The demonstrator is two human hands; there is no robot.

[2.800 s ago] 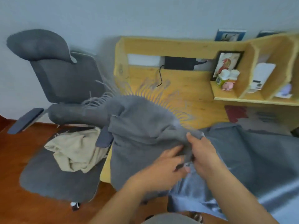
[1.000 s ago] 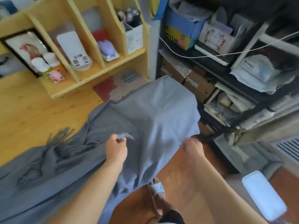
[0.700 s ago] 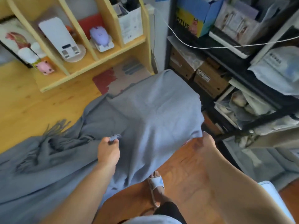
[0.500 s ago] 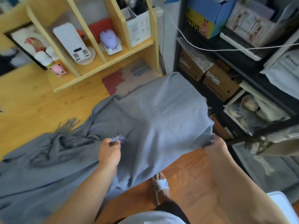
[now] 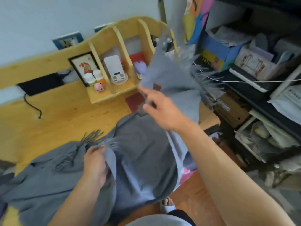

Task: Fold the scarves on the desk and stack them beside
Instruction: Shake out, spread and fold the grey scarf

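A large grey scarf [image 5: 140,154] with fringed ends lies across the wooden desk [image 5: 53,121] and hangs over its front edge. My left hand [image 5: 96,163] is closed on a fringed corner of the scarf near the desk's front. My right hand [image 5: 161,108] is raised above the desk's right end, pinching the scarf's other end, which flies up blurred in the air with its fringe spread toward the right. A darker grey part of the cloth [image 5: 48,173] is bunched at the left.
A wooden shelf unit [image 5: 117,66] at the desk's back holds a picture frame [image 5: 83,66], small bottles, a pink pig figure [image 5: 99,86] and a white device. A black cable [image 5: 31,105] runs over the desk. A cluttered black rack [image 5: 254,98] stands right. My slippered foot [image 5: 167,204] shows below.
My right hand has swung the scarf's far end up from the desk's right edge into the air. My left hand keeps its corner. The camera view has shifted left and up.
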